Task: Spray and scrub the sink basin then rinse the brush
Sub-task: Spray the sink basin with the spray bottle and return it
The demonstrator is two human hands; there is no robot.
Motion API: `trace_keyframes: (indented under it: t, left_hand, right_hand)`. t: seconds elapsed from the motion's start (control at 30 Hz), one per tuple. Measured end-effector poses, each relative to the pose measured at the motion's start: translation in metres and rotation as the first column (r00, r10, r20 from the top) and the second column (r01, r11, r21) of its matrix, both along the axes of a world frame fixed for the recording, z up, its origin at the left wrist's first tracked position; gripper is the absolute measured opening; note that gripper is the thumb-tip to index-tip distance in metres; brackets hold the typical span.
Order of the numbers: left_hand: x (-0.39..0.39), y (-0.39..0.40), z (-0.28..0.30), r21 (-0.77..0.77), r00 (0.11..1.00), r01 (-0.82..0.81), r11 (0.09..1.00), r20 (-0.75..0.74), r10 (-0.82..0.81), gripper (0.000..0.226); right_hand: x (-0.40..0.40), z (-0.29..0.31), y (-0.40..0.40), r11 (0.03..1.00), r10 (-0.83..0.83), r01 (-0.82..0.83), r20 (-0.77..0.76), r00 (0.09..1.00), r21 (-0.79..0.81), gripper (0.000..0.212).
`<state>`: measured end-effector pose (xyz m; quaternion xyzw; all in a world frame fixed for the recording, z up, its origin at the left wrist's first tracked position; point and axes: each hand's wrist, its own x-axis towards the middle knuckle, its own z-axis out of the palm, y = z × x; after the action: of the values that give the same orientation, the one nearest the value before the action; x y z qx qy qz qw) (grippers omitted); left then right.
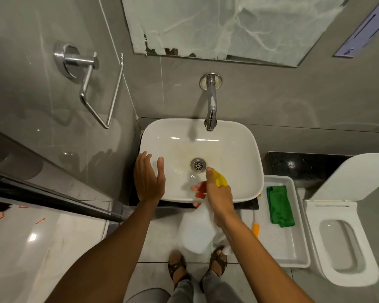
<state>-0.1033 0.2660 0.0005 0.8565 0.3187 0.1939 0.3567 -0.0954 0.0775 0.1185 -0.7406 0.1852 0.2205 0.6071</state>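
We count one white sink basin [234, 149] at the centre of the frame, with one drain [198, 164] in its floor and one chrome tap [211, 106] projecting from the wall above it. One spray bottle [197, 228], translucent white with a yellow and red head, lies below centre, its nozzle end over the near part of the basin and its body hanging in front of the rim. One white tray [293, 248] sits at lower right, holding one green cloth [279, 206]; beside the cloth we see an orange-handled object [256, 229], probably the brush, partly hidden by the forearm. One toilet [341, 237] with its lid raised fills the right edge, and one chrome holder [85, 84] is fixed at upper left.

We see two hands. The left hand [149, 178] is spread flat, fingers apart and extended, over the basin's near-left rim, gripping nothing. The right hand [219, 193] is wrapped around the bottle's neck, fingers curled at the red trigger, wrist bent downward toward the drain.
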Motion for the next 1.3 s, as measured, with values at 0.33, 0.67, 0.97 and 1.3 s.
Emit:
trace_keyframes:
  t: [0.33,0.67,0.97,1.3]
  left_hand:
    - [-0.001,0.0,0.002,0.013,1.0,0.008,1.0,-0.018,-0.008,0.062]
    - [0.0,-0.003,0.007,0.079,0.996,0.058,0.995,-0.079,-0.052,0.066]
    - [0.011,-0.039,0.014,0.234,0.958,0.284,0.93,-0.108,-0.266,0.064]
    - [0.059,-0.163,0.017,0.164,0.777,0.63,0.759,-0.147,-0.612,0.066]
  right_hand:
    - [0.022,-0.004,-0.077,0.983,-0.175,0.178,0.053,0.983,-0.054,0.05]
    - [-0.025,-0.033,-0.141,0.979,-0.198,0.198,-0.007,0.98,0.057,0.055]
    - [-0.027,-0.053,-0.184,0.969,-0.245,0.243,0.06,0.968,0.035,0.045]
    - [-0.004,-0.119,-0.261,0.953,-0.299,0.303,0.124,0.946,-0.017,0.058]
